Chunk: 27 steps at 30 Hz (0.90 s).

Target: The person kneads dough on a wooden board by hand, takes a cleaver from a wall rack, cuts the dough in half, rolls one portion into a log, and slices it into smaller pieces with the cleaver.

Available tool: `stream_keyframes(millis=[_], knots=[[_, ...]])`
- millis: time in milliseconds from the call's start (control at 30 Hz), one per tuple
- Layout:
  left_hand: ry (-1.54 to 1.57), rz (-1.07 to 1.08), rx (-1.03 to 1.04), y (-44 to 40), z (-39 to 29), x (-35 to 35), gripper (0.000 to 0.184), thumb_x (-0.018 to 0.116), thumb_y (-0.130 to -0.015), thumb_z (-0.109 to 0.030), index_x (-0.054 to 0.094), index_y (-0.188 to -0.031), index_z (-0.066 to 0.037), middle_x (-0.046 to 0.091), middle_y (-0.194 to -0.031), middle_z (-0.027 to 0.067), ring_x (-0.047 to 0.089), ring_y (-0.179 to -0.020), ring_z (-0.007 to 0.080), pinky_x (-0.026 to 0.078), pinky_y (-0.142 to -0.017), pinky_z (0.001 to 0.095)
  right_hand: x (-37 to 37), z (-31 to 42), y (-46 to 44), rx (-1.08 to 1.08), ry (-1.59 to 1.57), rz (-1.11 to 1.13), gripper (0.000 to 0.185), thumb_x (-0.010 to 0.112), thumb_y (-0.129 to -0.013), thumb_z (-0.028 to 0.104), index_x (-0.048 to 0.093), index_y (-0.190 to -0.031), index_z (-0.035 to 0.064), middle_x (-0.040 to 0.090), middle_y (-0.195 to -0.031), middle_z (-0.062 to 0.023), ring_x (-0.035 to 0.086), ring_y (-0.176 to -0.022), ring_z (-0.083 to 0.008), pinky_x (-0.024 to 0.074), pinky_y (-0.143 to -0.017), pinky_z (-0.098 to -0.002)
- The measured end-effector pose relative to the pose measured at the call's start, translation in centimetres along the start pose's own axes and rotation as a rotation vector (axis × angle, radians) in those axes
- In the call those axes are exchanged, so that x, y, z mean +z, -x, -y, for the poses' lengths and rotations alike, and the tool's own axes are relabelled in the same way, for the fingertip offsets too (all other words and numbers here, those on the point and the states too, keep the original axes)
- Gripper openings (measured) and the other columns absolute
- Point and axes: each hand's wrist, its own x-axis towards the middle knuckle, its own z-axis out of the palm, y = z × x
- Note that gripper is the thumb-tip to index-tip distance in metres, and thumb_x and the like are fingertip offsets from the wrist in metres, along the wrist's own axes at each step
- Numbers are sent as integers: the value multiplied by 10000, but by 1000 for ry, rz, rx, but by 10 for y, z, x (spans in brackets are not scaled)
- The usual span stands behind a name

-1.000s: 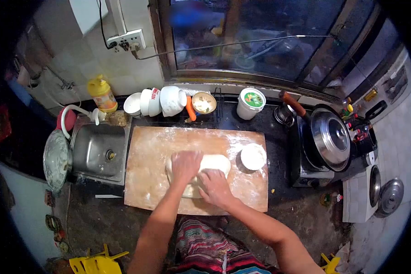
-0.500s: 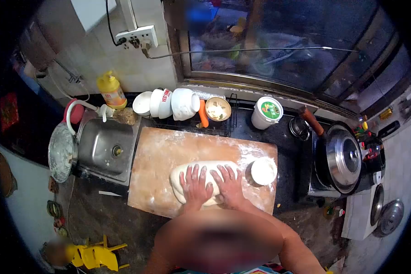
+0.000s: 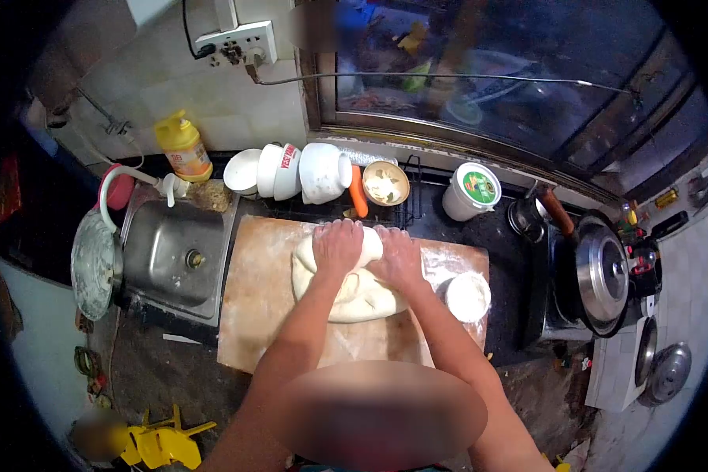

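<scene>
A large pale lump of dough point(image 3: 358, 299) lies on a floured wooden board point(image 3: 252, 315). My left hand point(image 3: 338, 248) has its fingers curled over the dough's far edge on the left. Beside it, my right hand point(image 3: 395, 253) grips the same far edge on the right. Between the hands, a roll of the dough stands raised and folds toward me. The fingertips are hidden behind the dough. On the board's right side stands a white tub of flour point(image 3: 468, 296).
A steel sink point(image 3: 165, 259) adjoins the board on the left. Behind it stand stacked white bowls point(image 3: 322, 173), a carrot-orange object point(image 3: 358, 193), a brown bowl point(image 3: 386, 184) and a lidded white bucket point(image 3: 470, 193). A lidded wok point(image 3: 599, 275) sits on the stove at right.
Both hands have moved from flat on top of the dough to its far edge and now curl round it. The far part of the dough has been lifted and folded. The view has shifted slightly.
</scene>
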Motion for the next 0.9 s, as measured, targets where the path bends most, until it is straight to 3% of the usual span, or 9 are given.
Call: stream_keyframes(millis=[100, 233, 333, 367, 433, 567, 667, 833, 900], knots=[[71, 10, 67, 35, -11, -27, 405, 445, -972, -353, 705, -849, -67, 706, -902, 162, 664, -883, 346, 464, -882, 476, 20, -11, 48, -145, 66, -134, 783, 764, -677, 335, 477, -1361, 83, 513, -1308, -194, 447, -1263, -375, 294, -1065, -596], [220, 395, -145, 66, -30, -118, 469, 451, -961, -420, 703, -988, -26, 686, -1085, 184, 621, -1069, 332, 410, -970, 508, 24, -7, 177, -328, 100, -211, 796, 732, -745, 383, 421, -1438, 144, 452, -1397, -151, 418, -1306, -371, 255, -1101, -607], [104, 185, 82, 112, -5, -67, 468, 463, -957, -421, 711, -1021, -29, 677, -1114, 187, 578, -1152, 332, 353, -1036, 506, 20, -3, 234, -289, 111, 6, 752, 726, -781, 377, 426, -1432, 148, 459, -1393, -136, 427, -1300, -357, 256, -1097, -605], [156, 348, -6, 122, -12, -78, 474, 476, -949, -426, 692, -1112, -38, 676, -1126, 182, 549, -1196, 351, 312, -1072, 512, 10, 3, 240, -238, 41, 46, 663, 693, -816, 385, 470, -1394, 148, 469, -1387, -148, 428, -1305, -344, 245, -1102, -607], [119, 147, 7, 156, -19, -74, 454, 494, -928, -395, 659, -1165, -45, 632, -1220, 166, 510, -1244, 330, 290, -1092, 520, -13, 11, 240, -144, -95, 121, 507, 626, -885, 403, 557, -1317, 147, 489, -1375, -171, 429, -1316, -317, 224, -1112, -611], [46, -95, -86, 222, -39, -67, 477, 504, -892, -329, 593, -1279, -66, 561, -1319, 155, 429, -1320, 332, 214, -1128, 559, 13, 1, 220, -245, -31, -152, 603, 632, -844, 427, 525, -1384, 179, 433, -1453, -140, 325, -1402, -329, 166, -1146, -598], [9, -200, -106, 244, -45, -53, 493, 510, -866, -334, 602, -1272, -71, 544, -1326, 158, 450, -1290, 378, 229, -1118, 582, 38, 5, 204, -206, 54, -192, 609, 595, -817, 460, 553, -1338, 147, 474, -1396, -165, 387, -1339, -376, 156, -1126, -616], [28, -250, -83, 194, -24, -33, 493, 535, -833, -313, 605, -1239, -42, 558, -1285, 176, 461, -1263, 396, 237, -1095, 608, 38, 7, 153, -104, -1, -220, 623, 692, -732, 387, 570, -1303, 169, 509, -1354, -107, 404, -1327, -317, 157, -1134, -599], [35, -232, -99, 165, -9, -23, 477, 548, -825, -304, 611, -1210, -30, 570, -1262, 180, 474, -1240, 396, 254, -1077, 607, 42, 6, 121, -102, 4, -249, 570, 616, -785, 417, 571, -1283, 143, 534, -1305, -125, 442, -1272, -328, 192, -1108, -582]])
